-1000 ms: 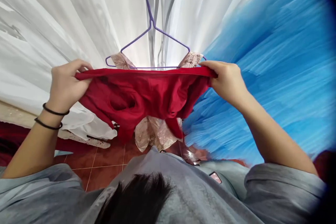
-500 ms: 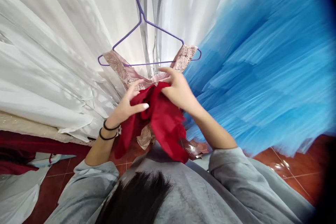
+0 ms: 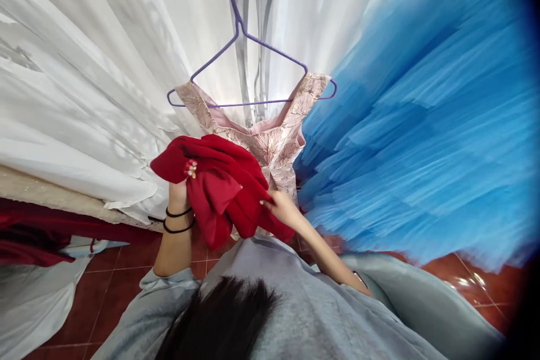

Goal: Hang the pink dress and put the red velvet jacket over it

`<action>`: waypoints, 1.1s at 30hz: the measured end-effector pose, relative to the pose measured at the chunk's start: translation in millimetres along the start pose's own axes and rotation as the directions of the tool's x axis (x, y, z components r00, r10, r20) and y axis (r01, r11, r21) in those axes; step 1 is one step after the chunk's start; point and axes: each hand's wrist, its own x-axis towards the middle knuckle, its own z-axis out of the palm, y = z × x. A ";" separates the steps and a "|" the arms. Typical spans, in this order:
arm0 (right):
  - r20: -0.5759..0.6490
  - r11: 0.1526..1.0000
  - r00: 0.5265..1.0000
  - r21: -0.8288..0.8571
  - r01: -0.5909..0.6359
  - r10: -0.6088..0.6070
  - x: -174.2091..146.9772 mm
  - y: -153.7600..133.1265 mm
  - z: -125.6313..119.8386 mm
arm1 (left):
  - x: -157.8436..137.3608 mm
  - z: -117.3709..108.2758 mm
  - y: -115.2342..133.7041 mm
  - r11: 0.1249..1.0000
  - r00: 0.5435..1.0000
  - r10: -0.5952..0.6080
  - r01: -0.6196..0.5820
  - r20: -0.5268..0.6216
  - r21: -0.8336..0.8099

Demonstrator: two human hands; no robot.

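Observation:
A bunched red velvety garment [image 3: 230, 180] with a small gold-and-pearl ornament [image 3: 190, 169] is held up before me. My left hand [image 3: 179, 192] is beneath its left part, holding it; the cloth covers the fingers. At the lower right edge, my right hand [image 3: 283, 208] pinches the fabric between thumb and fingers. Right behind the red cloth hangs a pink brocade dress [image 3: 270, 146] with a gold leaf-like pattern. Its wide straps lie over a purple hanger [image 3: 247, 31]. The red cloth hides part of the bodice and the dress's lower part.
White gowns [image 3: 113, 67] hang on the left and behind the hanger. A blue tulle skirt [image 3: 422, 124] fills the right side, close to my right arm. Dark red cloth [image 3: 29, 236] lies at lower left. The floor has reddish tiles [image 3: 113, 298].
The red garment was hanging between my two hands in front of the dress neckline. It is now raised and spread to the left over my left hand; my right hand has come lower.

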 end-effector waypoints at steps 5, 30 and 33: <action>-0.342 0.964 0.935 -0.201 -0.172 0.095 -8.0 -21.7 -57.7 | 6.5 12.3 33.0 0.987 0.982 -0.038 0.009 -0.183 -0.159; 0.013 0.990 0.994 0.095 0.107 -0.109 33.4 -36.7 44.1 | 29.9 39.0 116.6 0.950 0.955 0.020 0.075 0.297 -0.304; -0.162 0.999 0.987 0.047 -0.013 0.020 38.9 -1.2 46.7 | 30.3 27.9 121.2 0.986 0.956 0.067 -0.020 0.286 -0.165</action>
